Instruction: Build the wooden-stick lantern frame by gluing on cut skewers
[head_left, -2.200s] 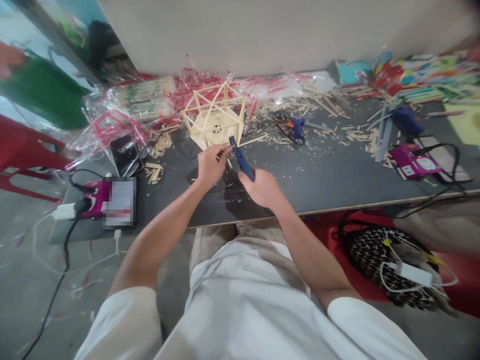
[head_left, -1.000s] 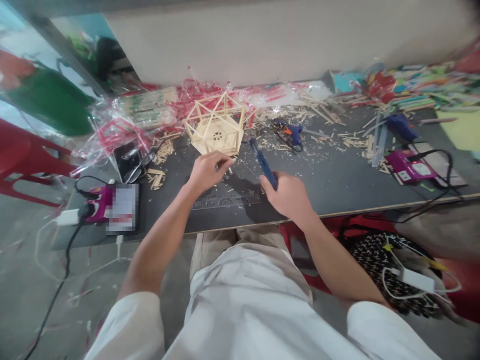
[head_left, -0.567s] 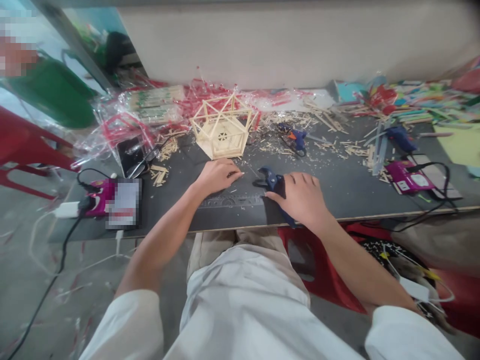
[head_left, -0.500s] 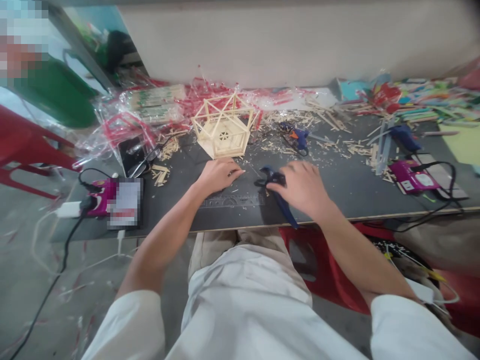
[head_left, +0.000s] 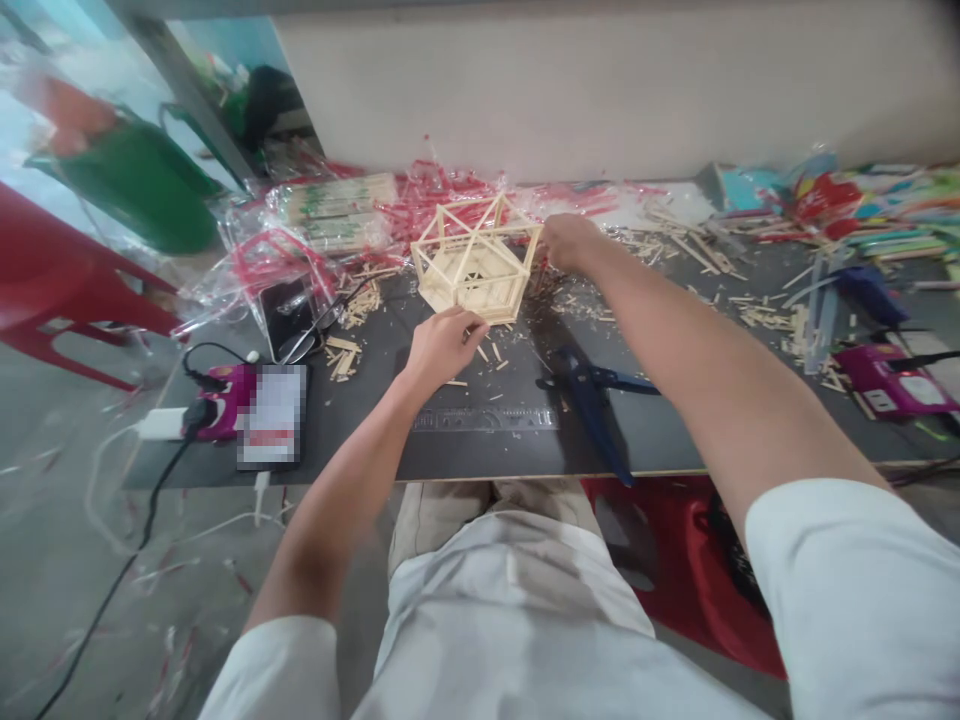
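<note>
Blue cutters [head_left: 589, 400] lie splayed, one handle running to tabletop's [head_left: 337, 415] near edge. Clear ruler [head_left: 487, 419] left of them, long axis along that edge. Left hand [head_left: 446, 342]: fingers curled, thumb close; cannot tell if pinching anything. Stick frame [head_left: 491, 290] just beyond it, slightly right, mid-tabletop, upper side open. Right hand [head_left: 570, 243] by frame's right side, fingers bent; contents hidden. Toward rear left corner, plastic packets [head_left: 330, 215] hold stick bundles.
</note>
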